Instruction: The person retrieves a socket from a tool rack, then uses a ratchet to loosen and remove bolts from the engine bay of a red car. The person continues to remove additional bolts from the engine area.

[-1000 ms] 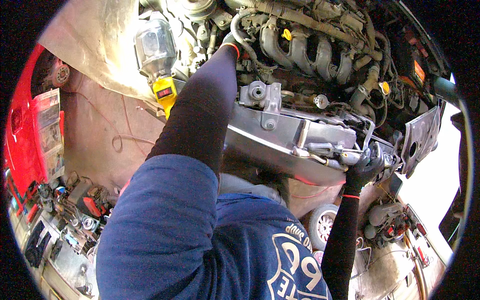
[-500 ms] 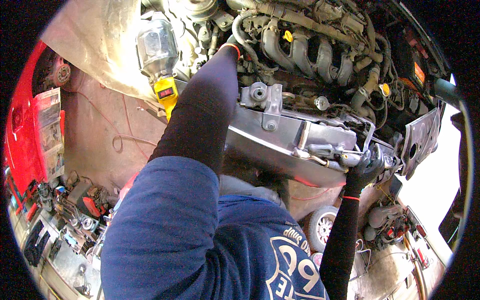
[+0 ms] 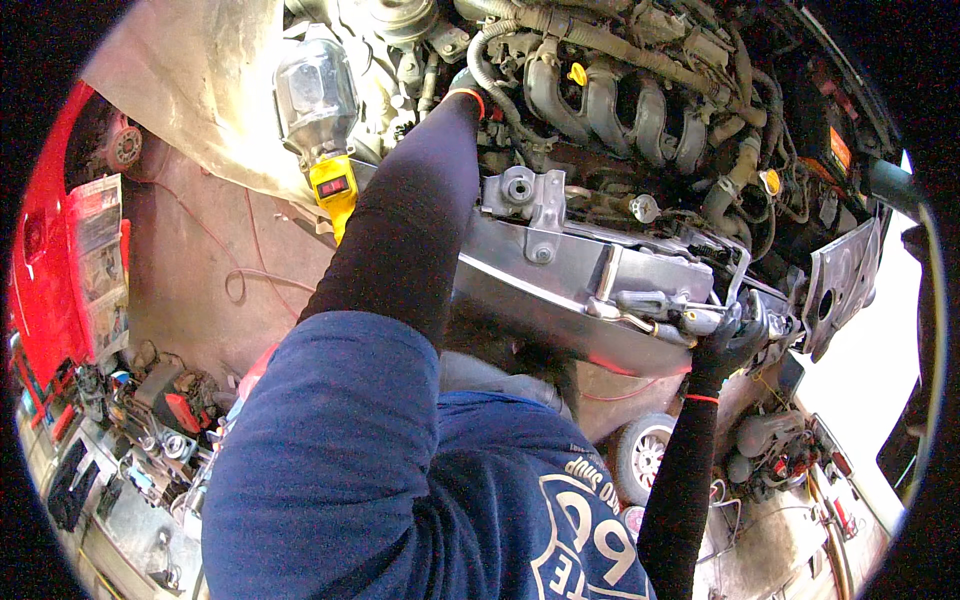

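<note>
My left hand [image 3: 464,82] reaches deep into the engine bay, behind a ribbed hose [image 3: 482,62]. Its fingers are hidden among the hoses and metal parts, so what it touches cannot be seen. My right hand [image 3: 735,340], in a dark glove, rests on the right end of the car's front crossmember [image 3: 545,290], its visible fingers lying apart over the edge. Just left of it lie a screwdriver [image 3: 648,300] with a grey handle and a metal ratchet-like tool [image 3: 632,320]. A bent metal rod [image 3: 740,272] stands beside these fingers.
A lit work lamp [image 3: 335,190] with a yellow handle stands left of my left forearm. Grey intake pipes [image 3: 605,110] and a yellow dipstick loop [image 3: 577,73] are ahead. A red car [image 3: 45,240], a wheel [image 3: 645,455] and loose parts [image 3: 165,400] are around on the floor.
My left wrist has shifted very slightly within the engine bay, and a little more of the glove shows. My right hand and the tools stay in place.
</note>
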`<state>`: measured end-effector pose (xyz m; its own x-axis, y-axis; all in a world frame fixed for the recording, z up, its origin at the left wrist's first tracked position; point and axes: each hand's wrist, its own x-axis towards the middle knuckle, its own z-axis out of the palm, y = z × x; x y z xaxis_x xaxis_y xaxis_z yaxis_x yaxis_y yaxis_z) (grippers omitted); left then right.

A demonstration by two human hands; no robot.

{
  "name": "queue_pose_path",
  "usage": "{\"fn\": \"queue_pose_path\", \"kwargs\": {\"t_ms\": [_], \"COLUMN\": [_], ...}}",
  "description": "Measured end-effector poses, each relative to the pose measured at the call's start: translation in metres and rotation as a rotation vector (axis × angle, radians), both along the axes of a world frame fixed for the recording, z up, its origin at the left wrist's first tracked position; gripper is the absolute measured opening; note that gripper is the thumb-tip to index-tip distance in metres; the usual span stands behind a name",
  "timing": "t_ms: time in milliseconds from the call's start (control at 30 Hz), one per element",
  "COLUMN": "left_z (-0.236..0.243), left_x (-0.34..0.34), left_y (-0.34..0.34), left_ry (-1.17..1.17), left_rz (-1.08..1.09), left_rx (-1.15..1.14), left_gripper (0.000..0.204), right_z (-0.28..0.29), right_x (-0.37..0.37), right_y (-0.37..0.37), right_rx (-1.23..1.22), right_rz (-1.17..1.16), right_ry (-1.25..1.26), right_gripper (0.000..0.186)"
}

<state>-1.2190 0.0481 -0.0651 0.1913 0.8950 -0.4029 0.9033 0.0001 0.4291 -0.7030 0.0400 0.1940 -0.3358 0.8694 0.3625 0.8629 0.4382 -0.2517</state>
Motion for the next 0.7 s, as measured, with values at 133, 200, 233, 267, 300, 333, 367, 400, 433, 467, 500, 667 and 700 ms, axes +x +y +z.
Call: {"fn": "queue_pose_path", "kwargs": {"t_ms": [133,200,233,267,300,333,367,400,433,467,500,667,700], "left_z": [0.005,0.007,0.008,0.01,0.011,0.012,0.014,0.016,0.018,0.019,0.021,0.025,0.025], "left_x": [0.002,0.005,0.008,0.01,0.013,0.013,0.015,0.015,0.015,0.014,0.014,0.012,0.013], "left_y": [0.001,-0.001,-0.003,-0.003,-0.005,-0.005,-0.005,-0.005,-0.004,-0.003,-0.002,0.0,-0.001], "left_ry": [0.013,0.021,0.023,0.026,0.03,0.036,0.04,0.045,0.049,0.053,0.058,0.083,0.086], "left_rz": [-0.037,-0.057,-0.067,-0.076,-0.085,-0.094,-0.105,-0.116,-0.127,-0.137,-0.148,-0.2,-0.213], "left_rx": [0.003,0.007,0.008,0.009,0.01,0.012,0.013,0.015,0.018,0.019,0.021,0.023,0.023], "left_gripper": [0.031,0.031,0.031,0.031,0.031,0.031,0.031,0.031,0.031,0.031,0.031,0.032,0.032], "right_z": [-0.002,-0.002,-0.002,-0.002,-0.002,-0.002,-0.001,-0.001,-0.001,0.0,0.0,0.002,0.002], "right_x": [0.003,0.005,0.005,0.006,0.006,0.006,0.005,0.005,0.005,0.004,0.004,0.003,0.003], "right_y": [0.0,0.0,0.0,0.0,0.001,0.001,0.001,0.002,0.002,0.002,0.002,0.001,0.001], "right_rx": [0.034,0.028,0.024,0.02,0.016,0.015,0.026,0.041,0.068,0.048,0.04,0.056,0.066], "right_rz": [-0.002,0.002,0.003,0.004,0.005,0.005,0.018,0.03,0.027,0.033,0.024,0.031,0.044], "right_ry": [-0.036,-0.059,-0.072,-0.046,-0.018,-0.013,-0.017,-0.045,-0.074,-0.067,-0.06,-0.072,-0.08], "right_gripper": [0.034,0.035,0.035,0.035,0.035,0.035,0.035,0.035,0.035,0.035,0.035,0.035,0.035]}}
